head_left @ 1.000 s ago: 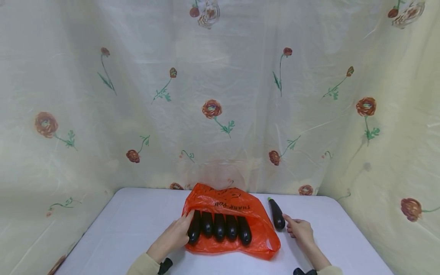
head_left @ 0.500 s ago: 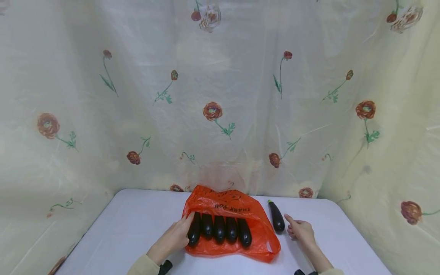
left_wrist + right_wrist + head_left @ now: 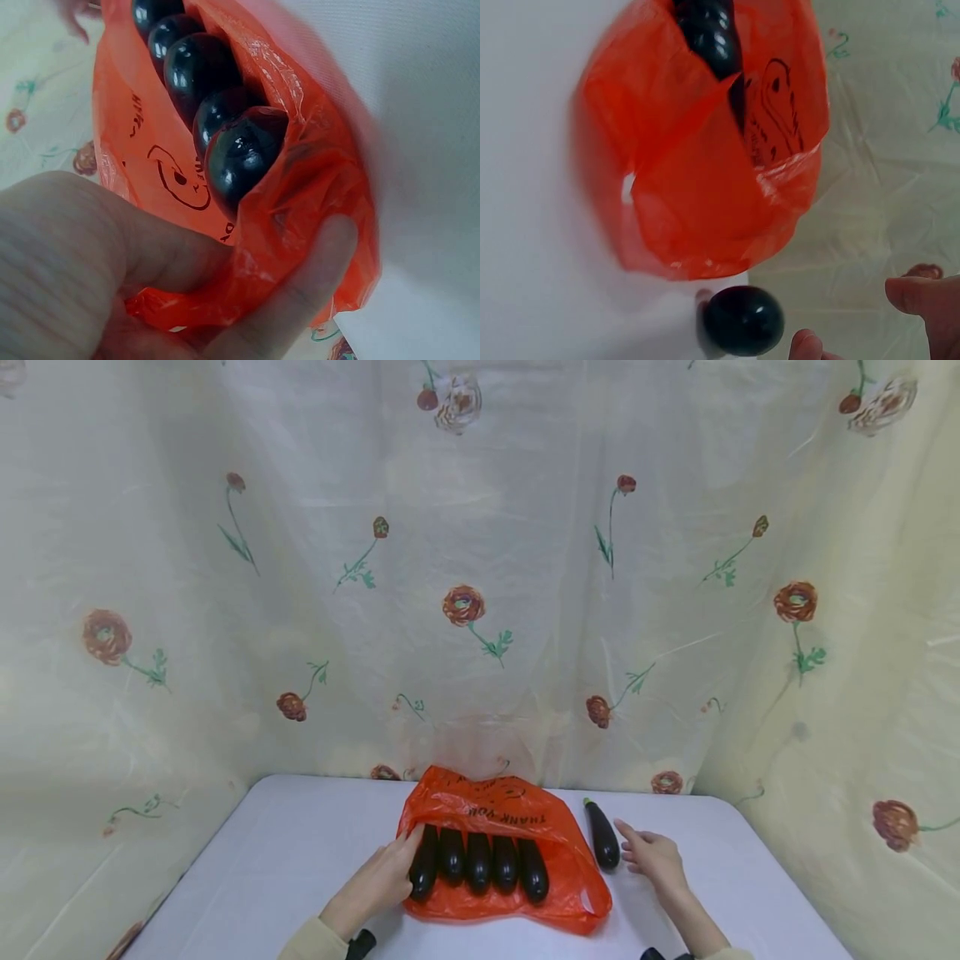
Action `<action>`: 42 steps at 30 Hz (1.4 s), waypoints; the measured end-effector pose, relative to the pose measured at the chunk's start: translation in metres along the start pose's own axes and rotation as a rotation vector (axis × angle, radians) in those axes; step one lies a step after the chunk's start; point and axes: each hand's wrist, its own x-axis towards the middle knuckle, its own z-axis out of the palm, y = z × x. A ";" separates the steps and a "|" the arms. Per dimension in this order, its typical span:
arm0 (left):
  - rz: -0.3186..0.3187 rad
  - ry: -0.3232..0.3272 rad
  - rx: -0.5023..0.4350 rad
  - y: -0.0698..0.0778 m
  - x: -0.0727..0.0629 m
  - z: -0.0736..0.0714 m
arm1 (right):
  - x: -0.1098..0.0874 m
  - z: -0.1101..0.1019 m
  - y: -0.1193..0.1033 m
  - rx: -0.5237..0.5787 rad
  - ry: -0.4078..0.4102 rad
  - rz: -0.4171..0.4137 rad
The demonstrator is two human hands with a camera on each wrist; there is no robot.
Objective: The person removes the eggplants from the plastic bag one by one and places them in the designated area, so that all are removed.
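Note:
An orange-red plastic bag (image 3: 573, 881) lies with its mouth toward me, black lettering on its raised upper side. Several dark, glossy eggplants (image 3: 478, 864) sit side by side in it, rounded ends facing out. At the bag's left edge, my left hand (image 3: 381, 872) pinches the plastic; the left wrist view has the crumpled film (image 3: 277, 217) between thumb and finger. A lone eggplant (image 3: 602, 837) with a green stem end lies right of the bag. Just right of it is my right hand (image 3: 655, 860), thumb and fingers apart around nothing in the right wrist view, near the eggplant's round end (image 3: 744, 321).
A white table (image 3: 315, 827) carries the bag and the lone eggplant. Behind it and along the sides hangs a pale sheet (image 3: 525, 635) printed with flowers. The bag's back reaches close to the table's far edge.
My right hand's fingertips, at the lone eggplant's side one second ago, have drawn slightly away and spread. The left hand keeps its hold on the bag's edge, and the eggplants stay put.

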 end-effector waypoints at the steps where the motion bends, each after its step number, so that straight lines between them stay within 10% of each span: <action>1: 0.000 0.000 -0.002 0.000 0.000 0.000 | -0.002 0.000 -0.002 0.000 -0.003 0.000; 42: 0.018 -0.021 -0.015 -0.003 0.002 0.000 | -0.053 0.027 -0.069 0.007 -0.136 -0.034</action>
